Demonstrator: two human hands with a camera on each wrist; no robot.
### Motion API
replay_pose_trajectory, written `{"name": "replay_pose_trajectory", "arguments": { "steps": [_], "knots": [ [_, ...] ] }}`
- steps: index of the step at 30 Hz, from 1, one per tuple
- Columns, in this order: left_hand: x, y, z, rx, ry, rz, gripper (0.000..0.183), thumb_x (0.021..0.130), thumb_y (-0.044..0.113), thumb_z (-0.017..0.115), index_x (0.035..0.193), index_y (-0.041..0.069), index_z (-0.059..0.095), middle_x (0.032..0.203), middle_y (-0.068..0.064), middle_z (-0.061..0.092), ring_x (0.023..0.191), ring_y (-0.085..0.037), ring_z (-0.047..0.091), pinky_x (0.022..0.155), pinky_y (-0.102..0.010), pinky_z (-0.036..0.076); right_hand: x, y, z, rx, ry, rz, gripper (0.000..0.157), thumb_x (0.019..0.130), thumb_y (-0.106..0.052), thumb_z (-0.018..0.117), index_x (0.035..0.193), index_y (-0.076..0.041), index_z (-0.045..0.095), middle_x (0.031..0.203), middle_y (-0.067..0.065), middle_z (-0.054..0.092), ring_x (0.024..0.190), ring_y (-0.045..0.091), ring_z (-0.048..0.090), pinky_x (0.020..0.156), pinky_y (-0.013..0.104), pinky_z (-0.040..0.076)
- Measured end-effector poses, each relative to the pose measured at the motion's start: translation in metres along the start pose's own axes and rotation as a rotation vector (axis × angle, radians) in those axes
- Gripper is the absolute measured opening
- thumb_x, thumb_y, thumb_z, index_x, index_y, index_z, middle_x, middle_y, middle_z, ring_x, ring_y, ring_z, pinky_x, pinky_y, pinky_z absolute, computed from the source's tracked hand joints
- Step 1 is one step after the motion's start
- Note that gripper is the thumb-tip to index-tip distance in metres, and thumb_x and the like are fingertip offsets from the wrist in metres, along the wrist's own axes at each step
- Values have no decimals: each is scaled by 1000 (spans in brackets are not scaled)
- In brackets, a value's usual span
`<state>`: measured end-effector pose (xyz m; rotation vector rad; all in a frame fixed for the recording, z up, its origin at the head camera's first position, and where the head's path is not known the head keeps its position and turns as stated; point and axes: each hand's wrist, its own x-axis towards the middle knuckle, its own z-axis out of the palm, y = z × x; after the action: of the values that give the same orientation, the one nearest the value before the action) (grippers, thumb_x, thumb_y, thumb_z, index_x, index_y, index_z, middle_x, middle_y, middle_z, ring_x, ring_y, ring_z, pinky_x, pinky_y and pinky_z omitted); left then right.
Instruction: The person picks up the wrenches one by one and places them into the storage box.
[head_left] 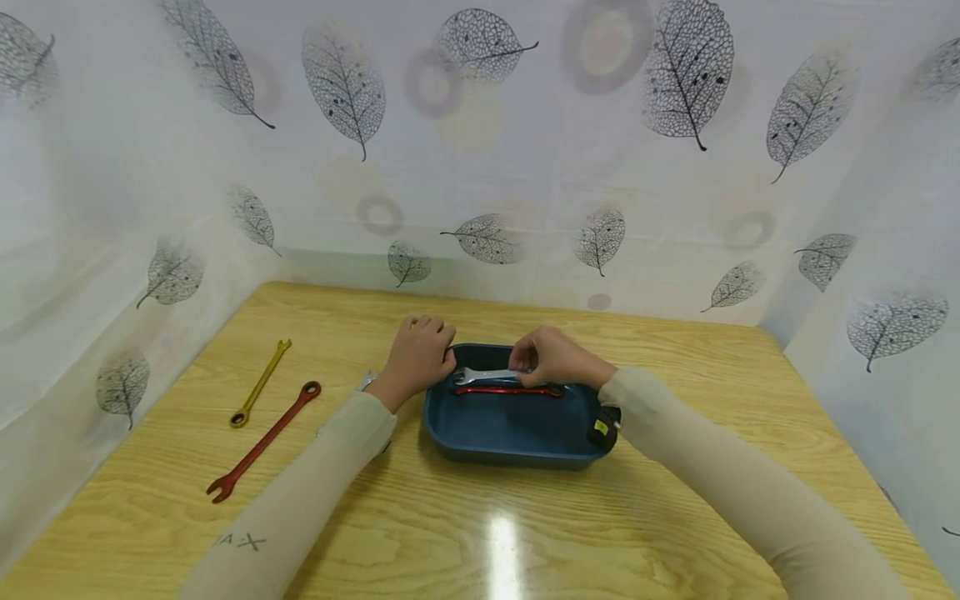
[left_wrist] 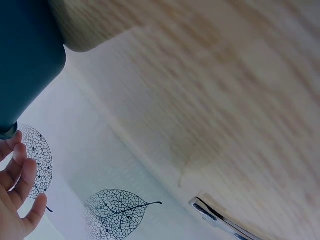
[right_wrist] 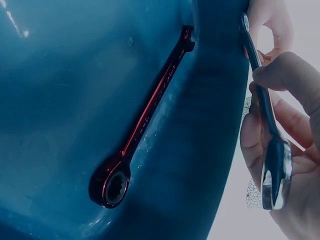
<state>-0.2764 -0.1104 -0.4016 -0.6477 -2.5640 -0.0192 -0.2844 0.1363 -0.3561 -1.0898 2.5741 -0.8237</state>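
Observation:
A blue tray (head_left: pixel 517 446) stands on the table. My left hand (head_left: pixel 420 354) grips its rim at the far left corner; in the left wrist view the fingers (left_wrist: pixel 22 180) curl beside that rim. My right hand (head_left: pixel 558 358) pinches a silver combination wrench (head_left: pixel 487 376) between thumb and fingertips, over the back part of the tray. The right wrist view shows this wrench (right_wrist: pixel 267 115) raised off the tray floor. Below it a red combination wrench (head_left: pixel 506 390) lies inside the tray along the back wall, its ratcheting ring (right_wrist: pixel 114 187) facing the camera.
Left of the tray lie a yellow combination wrench (head_left: pixel 261 383) and a longer red combination wrench (head_left: pixel 264 442). Another silver wrench (left_wrist: pixel 222 220) lies on the table, mostly hidden by my left arm in the head view. A leaf-patterned curtain (head_left: pixel 525 167) encloses the table (head_left: pixel 675 500).

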Motion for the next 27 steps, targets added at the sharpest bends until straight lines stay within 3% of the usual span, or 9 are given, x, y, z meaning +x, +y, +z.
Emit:
{"name": "replay_pose_trajectory", "arguments": {
  "steps": [27],
  "knots": [
    [0,0,-3,-6,15,8,11,81,19,60,78,12,53,82,-6,58,83,-26,58,85,-44,44,10,-3,9,-35,-88,-20,10,77,-7,70,86,-3,70,79,6,69,67,5,58,64,20,50]
  ]
}}
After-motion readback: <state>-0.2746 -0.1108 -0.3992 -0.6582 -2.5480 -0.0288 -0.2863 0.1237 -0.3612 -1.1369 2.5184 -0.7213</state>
